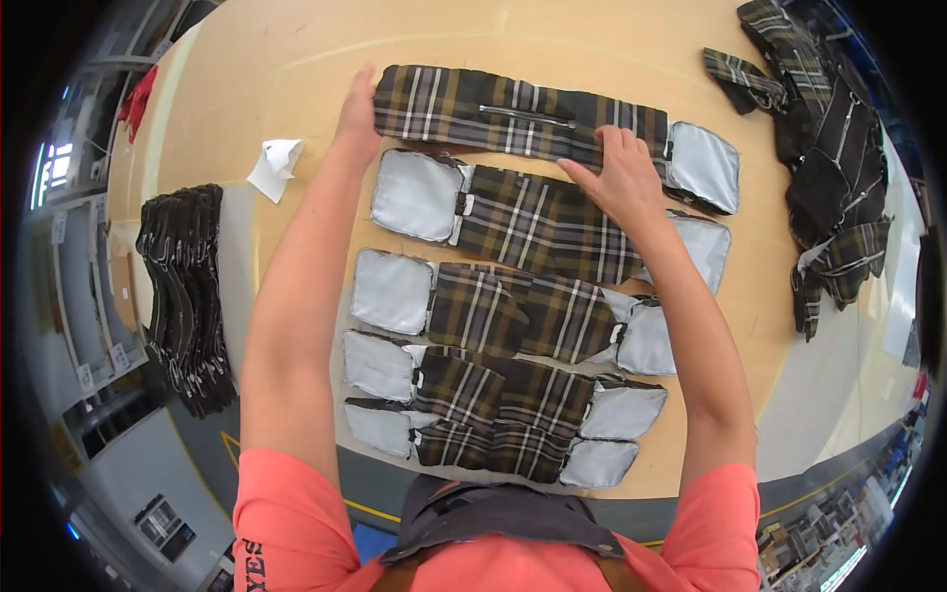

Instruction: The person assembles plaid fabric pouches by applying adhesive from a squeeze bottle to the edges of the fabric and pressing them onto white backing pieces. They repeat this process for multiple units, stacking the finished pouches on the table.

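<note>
The right hand (631, 183), at 1 o'clock, lies loosely spread over the top panel (434, 104), thumb well apart from fingers. The left hand (359, 118), at 11, is against its 9 o'clock end, fingers toward 12; whether it pinches cloth cannot be told. Plaid in brown, black and white, with a zip (528, 117), the panel lies at 12 on the table (592, 30), pale pouch (704, 166) at its 3 o'clock end. Similar panels (523, 316) run toward 6.
</note>
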`<state>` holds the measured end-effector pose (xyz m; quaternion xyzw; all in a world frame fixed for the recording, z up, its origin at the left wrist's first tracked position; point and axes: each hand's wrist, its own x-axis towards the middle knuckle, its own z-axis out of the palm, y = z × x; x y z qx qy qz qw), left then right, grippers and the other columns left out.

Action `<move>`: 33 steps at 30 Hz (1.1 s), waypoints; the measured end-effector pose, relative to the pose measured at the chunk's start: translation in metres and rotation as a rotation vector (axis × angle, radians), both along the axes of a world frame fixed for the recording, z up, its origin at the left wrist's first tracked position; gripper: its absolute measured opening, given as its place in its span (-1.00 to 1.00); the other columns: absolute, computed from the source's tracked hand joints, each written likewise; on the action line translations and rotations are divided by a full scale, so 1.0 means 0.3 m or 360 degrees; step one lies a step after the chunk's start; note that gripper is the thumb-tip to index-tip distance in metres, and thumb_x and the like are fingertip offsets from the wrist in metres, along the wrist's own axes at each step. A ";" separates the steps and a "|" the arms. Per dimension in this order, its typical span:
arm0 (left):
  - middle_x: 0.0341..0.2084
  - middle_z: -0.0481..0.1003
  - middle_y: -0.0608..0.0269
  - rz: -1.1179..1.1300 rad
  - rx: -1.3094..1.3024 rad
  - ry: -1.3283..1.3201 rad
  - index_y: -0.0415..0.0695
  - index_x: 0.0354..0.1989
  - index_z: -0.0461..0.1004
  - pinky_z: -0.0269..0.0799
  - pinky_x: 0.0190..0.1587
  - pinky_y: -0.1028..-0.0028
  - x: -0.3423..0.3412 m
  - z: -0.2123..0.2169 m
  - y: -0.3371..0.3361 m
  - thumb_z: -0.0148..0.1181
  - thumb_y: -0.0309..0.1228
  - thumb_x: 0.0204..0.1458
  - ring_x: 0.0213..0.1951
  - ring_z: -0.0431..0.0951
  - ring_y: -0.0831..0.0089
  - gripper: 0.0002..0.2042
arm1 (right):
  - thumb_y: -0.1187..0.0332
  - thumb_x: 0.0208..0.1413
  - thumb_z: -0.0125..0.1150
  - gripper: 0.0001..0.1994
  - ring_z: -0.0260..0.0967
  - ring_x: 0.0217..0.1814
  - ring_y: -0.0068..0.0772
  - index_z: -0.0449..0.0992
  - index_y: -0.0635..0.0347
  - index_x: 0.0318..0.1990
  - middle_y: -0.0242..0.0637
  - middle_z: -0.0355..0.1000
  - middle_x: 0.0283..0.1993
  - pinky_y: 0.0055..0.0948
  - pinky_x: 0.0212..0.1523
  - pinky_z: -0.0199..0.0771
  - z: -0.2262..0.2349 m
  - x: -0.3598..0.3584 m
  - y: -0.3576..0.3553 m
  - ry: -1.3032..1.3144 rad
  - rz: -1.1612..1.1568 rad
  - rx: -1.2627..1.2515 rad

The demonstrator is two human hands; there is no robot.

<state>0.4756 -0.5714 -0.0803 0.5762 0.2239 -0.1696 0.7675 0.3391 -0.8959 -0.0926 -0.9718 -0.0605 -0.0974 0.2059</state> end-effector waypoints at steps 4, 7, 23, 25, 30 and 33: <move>-0.27 0.58 0.16 -0.0245 0.1237 -0.0517 -0.19 -0.20 0.55 0.44 -0.08 0.35 -0.038 -0.022 -0.055 0.27 -0.25 -0.05 -0.22 0.57 0.28 -0.69 | 0.33 -0.07 0.29 -0.71 0.32 -0.24 -0.12 0.36 0.27 -0.25 -0.15 0.33 -0.29 -0.30 -0.23 0.46 -0.077 0.041 0.028 -0.0081 0.0000 -0.0209; -0.27 0.57 0.14 -0.0217 0.1594 -0.0634 -0.12 -0.20 0.55 0.43 -0.08 0.32 -0.023 -0.055 -0.018 0.37 -0.26 -0.17 -0.21 0.54 0.20 -0.65 | 0.44 -0.05 0.21 -0.77 0.36 -0.20 -0.13 0.38 0.25 -0.21 -0.17 0.36 -0.25 -0.30 -0.21 0.46 -0.086 0.042 0.022 -0.0111 0.0023 -0.0181; -0.30 0.40 0.14 -0.1302 0.1807 -0.1402 -0.17 -0.11 0.42 0.40 -0.12 0.29 -0.654 -0.017 -0.419 0.36 -0.35 -0.23 -0.20 0.39 0.17 -0.56 | 0.43 -0.07 0.22 -0.83 0.31 -0.28 -0.20 0.38 0.21 -0.32 -0.22 0.34 -0.34 -0.30 -0.23 0.43 -0.086 -0.010 0.014 -0.0206 0.0108 -0.0227; -0.32 0.41 0.14 -0.1276 0.1852 -0.1450 -0.17 -0.12 0.43 0.40 -0.12 0.31 -0.664 -0.028 -0.417 0.30 -0.43 -0.20 -0.21 0.40 0.17 -0.61 | 0.48 -0.06 0.16 -0.91 0.34 -0.27 -0.23 0.37 0.18 -0.39 -0.25 0.35 -0.38 -0.35 -0.25 0.45 -0.097 0.000 0.011 -0.0251 0.0075 -0.0253; -0.35 0.46 0.18 -0.1174 0.1897 -0.1531 -0.18 -0.19 0.48 0.43 -0.14 0.33 -0.668 -0.061 -0.412 0.16 -0.58 -0.15 -0.22 0.44 0.20 -0.72 | 0.43 0.01 0.13 -0.91 0.43 -0.24 -0.15 0.42 0.19 -0.31 -0.18 0.44 -0.33 -0.25 -0.24 0.44 -0.048 -0.005 -0.034 -0.0161 -0.0123 0.0333; -0.37 0.49 0.18 -0.1001 0.1754 -0.1464 -0.18 -0.22 0.50 0.45 -0.18 0.30 -0.665 -0.045 -0.398 0.10 -0.59 -0.10 -0.26 0.49 0.19 -0.77 | 0.33 0.10 0.12 -0.82 0.48 -0.29 -0.21 0.45 0.20 -0.19 -0.16 0.50 -0.31 -0.32 -0.21 0.44 0.024 -0.052 -0.156 -0.0071 -0.0542 0.0746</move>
